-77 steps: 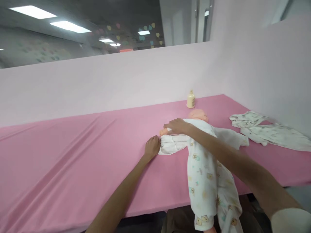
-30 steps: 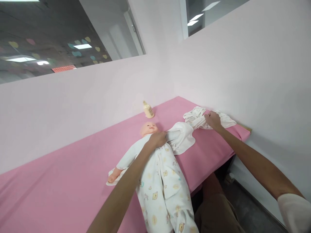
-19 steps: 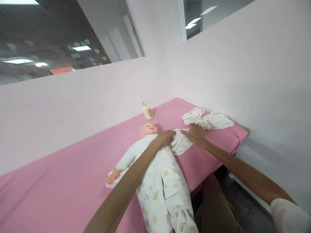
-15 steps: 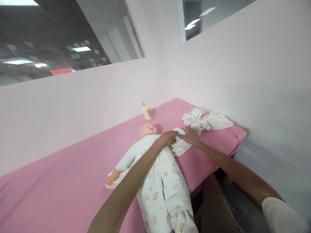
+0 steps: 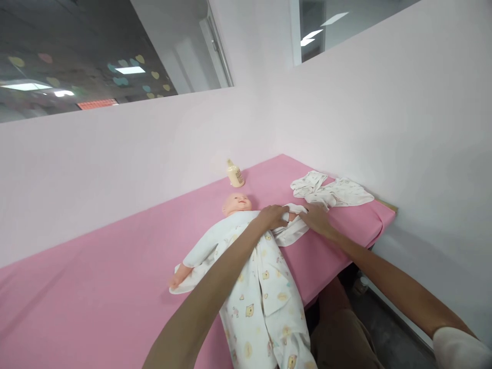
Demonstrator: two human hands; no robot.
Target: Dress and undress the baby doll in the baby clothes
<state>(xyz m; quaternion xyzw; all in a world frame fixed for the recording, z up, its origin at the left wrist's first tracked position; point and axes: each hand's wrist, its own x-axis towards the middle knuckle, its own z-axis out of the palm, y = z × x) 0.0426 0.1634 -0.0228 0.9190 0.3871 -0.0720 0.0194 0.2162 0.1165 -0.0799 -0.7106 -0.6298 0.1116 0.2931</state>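
A baby doll [image 5: 237,203] lies on its back on the pink table [image 5: 96,287], dressed in a white sleepsuit [image 5: 265,297] printed with small bears. My left hand [image 5: 272,216] rests on the doll's shoulder with its fingers curled into the bunched white sleeve [image 5: 292,233]. My right hand [image 5: 315,217] presses on the same sleeve from the right, fingers closed on the cloth. The doll's other arm [image 5: 180,277] lies stretched out to the left, its bare hand showing.
A second white patterned garment [image 5: 332,191] lies crumpled near the table's far right corner. A small cream bottle [image 5: 234,174] stands by the back wall behind the doll's head. Pale pink partition walls close the table at the back and right.
My right hand left the garment in the corner and came back to the doll's sleeve beside my left hand. The view shifted from the doll's other arm towards the right.
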